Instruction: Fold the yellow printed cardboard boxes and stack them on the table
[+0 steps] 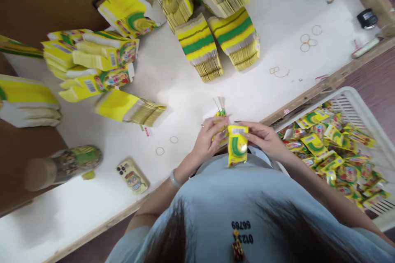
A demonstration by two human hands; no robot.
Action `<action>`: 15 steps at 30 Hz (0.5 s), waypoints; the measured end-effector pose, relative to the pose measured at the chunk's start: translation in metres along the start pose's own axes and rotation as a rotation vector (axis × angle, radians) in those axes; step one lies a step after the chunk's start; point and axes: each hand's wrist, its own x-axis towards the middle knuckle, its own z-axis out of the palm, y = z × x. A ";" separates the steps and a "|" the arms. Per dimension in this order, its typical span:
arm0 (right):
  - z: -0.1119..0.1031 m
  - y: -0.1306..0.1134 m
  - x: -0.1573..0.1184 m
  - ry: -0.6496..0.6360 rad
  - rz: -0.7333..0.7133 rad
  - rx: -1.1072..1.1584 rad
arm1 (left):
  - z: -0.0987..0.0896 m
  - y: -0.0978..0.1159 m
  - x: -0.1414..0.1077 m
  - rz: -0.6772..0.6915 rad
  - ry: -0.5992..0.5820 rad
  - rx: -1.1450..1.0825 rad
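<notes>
Near the table's front edge my right hand (261,136) pinches the upper right corner of a small yellow and green packet (237,147), which hangs upright in front of my shirt. Just left of it, my left hand (211,136) has its fingers closed round another small yellow packet (219,131), largely covered by the fingers. A few thin light strips (219,102) stick up behind that packet; what they are is too blurred to tell. The two hands are close together, the fingertips near the hanging packet's top.
Stacks of flat yellow boxes (197,45) stand at the table's back. More boxes (92,57), a phone (132,176) and a jar (74,162) lie left. Rubber bands (305,43) are scattered right. A white basket (373,127) of packets stands beside the table.
</notes>
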 end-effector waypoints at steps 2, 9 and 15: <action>-0.038 0.000 -0.017 0.129 -0.055 -0.239 | -0.005 -0.021 0.015 -0.034 0.137 0.182; -0.162 0.001 -0.076 0.537 -0.002 -1.494 | -0.019 -0.081 0.060 -0.337 0.064 0.273; -0.036 -0.004 0.013 0.396 -0.514 -1.089 | -0.036 -0.056 0.059 -0.024 0.084 0.456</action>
